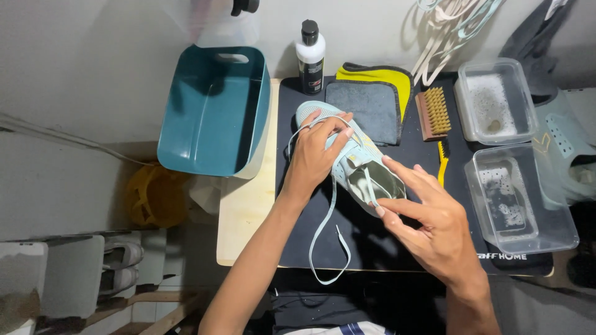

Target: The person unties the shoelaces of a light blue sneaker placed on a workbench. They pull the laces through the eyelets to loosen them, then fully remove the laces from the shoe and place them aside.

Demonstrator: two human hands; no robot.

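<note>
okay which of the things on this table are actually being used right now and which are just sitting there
In use: pale blue shoe, its lace, left hand on the toe pulling lace, right hand at the heel.

Lying about: teal tub, bottle, grey and yellow cloths, brush, two clear containers.

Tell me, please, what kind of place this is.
Probably a small home corner for cleaning shoes. The hands hold a pale shoe on a black mat, with a brush, a bottle and tubs of soapy water beside it.

Wooden table [245, 211] under black mat [372, 242]
</note>
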